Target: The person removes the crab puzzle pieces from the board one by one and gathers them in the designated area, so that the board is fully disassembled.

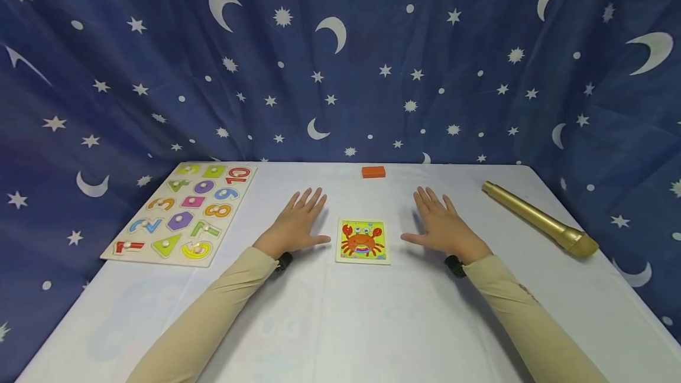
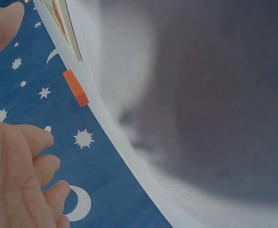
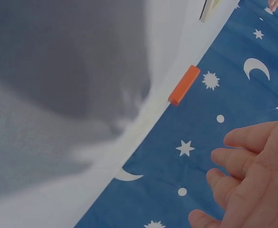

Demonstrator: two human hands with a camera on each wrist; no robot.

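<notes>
Crab board (image 1: 363,242) is sq., pale-edged, red on yel., w/ L grip (image 1: 291,229) & R grip (image 1: 444,228) outspread.

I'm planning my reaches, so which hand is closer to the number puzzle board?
Left. The left hand is right of the number puzzle board, not touching it; the right hand is farther right, beyond the crab picture.

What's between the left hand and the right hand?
In the head view, the crab picture board lies on the tabletop between the left hand and the right hand, touching neither.
</notes>
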